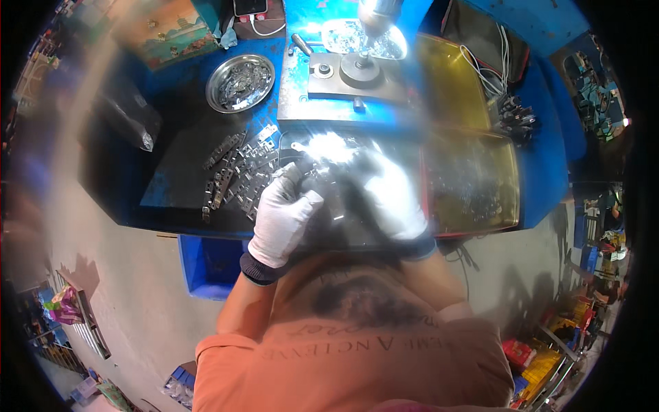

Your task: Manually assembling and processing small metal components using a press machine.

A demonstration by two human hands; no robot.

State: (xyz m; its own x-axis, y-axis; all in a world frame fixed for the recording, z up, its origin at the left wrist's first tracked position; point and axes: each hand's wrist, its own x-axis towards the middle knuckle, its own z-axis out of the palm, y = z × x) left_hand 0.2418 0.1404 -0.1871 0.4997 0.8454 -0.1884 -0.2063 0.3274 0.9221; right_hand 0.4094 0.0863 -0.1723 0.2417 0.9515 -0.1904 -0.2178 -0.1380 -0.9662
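My left hand [285, 213], in a white glove with dark fingertips, is curled closed over the near edge of the work surface. Whatever is pinched in it is too small and glare-washed to name. My right hand [392, 192], also white-gloved, is smeared by motion just to the right, and its fingers do not show clearly. Bright glare [328, 147] hides what lies between the hands. Left of my left hand lies a loose pile of flat metal strips [237, 172] with cut-outs. Beyond both hands is a press with a steel fixture plate [329, 86] and a round block [360, 71].
A round metal dish [211, 86] of small metal pieces stands at the back left. Yellowish trays [453, 82] lie to the right, beside a bunch of dark tools [515, 118]. A blue bin [195, 271] sits below the table's front edge. A phone [250, 7] is at the back.
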